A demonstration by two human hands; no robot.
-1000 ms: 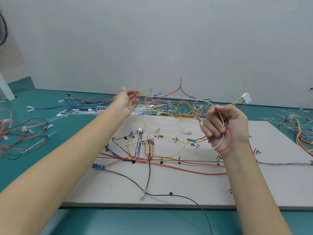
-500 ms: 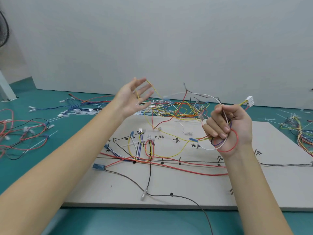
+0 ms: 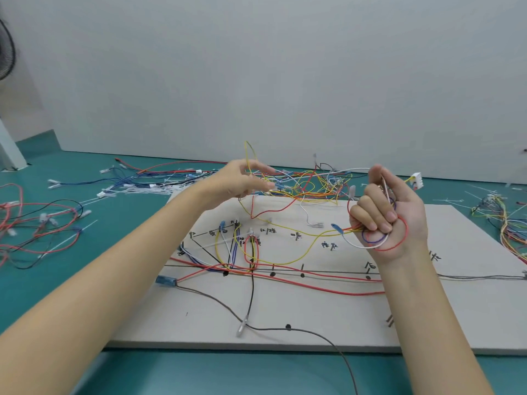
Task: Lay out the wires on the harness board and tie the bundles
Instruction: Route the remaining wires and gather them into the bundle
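A person works above a pale, matte harness board (image 3: 313, 317) lying flat on a smooth teal surface (image 3: 85, 252), its face marked with black handwritten characters, ruled lines and round dots. The right hand (image 3: 389, 220), raised over the board's right half, has its fingers curled round a coiled bundle of thin wires (image 3: 373, 240), with red, white and blue loops hanging below the palm; a white ribbed plastic connector (image 3: 415, 179) juts out just beyond the thumb side on yellow leads. The left hand (image 3: 242, 182), held above the board's far left edge, is blurred; its fingers look loosely spread with a thin yellow wire (image 3: 248, 155) arching up in a narrow loop between them, though whether the fingers pinch it cannot be told. Beyond the board's far edge lies a tangled heap of yellow, red, white and orange wires (image 3: 308, 186). On the board itself, red, yellow, blue and white wires (image 3: 242, 260) run in hairpin loops along the drawn lines, a long red pair sweeps rightward, and a grey wire with a translucent sleeved terminal (image 3: 241, 329) trails off the near edge. A blue-sleeved terminal (image 3: 165, 280) rests at the board's left edge. Left of the board, loose red and black wires (image 3: 37, 223) sprawl across the surface; right of it sits another multicoloured bundle (image 3: 507, 223).
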